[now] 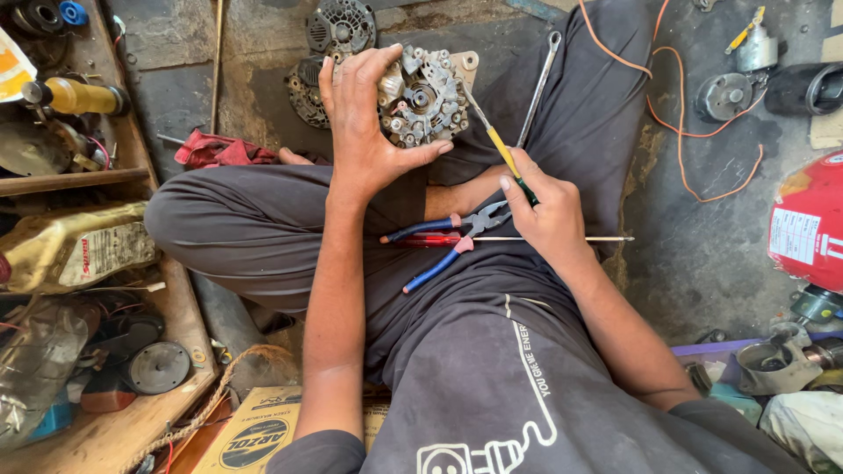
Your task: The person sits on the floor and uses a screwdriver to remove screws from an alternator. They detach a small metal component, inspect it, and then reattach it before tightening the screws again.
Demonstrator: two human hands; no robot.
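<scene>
Grey shirt [492, 386] fills lower centre. Left edge: wooden shelf [132, 421] holding a golden oil bottle [75, 246]. Centre: left hand [364, 118] clamped around alternator part [423, 96]; right hand [544, 206] gripping yellow-handled screwdriver [500, 149], tip at the part. Blue-handled pliers [448, 241] on lap. Right: stained concrete floor [711, 237], orange wire [694, 132].

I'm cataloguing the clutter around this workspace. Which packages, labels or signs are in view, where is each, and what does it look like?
Plastic oil bottle: on its side on the left shelf, golden, pale label.
Cardboard box: bottom centre-left, yellow-brown, dark oval logo.
Red rounded object: right edge, white rectangular label.
Orange-and-white packet: top left corner, partly cut off.
Dark shirt: white printed plug drawing and lettering.
No screens.
</scene>
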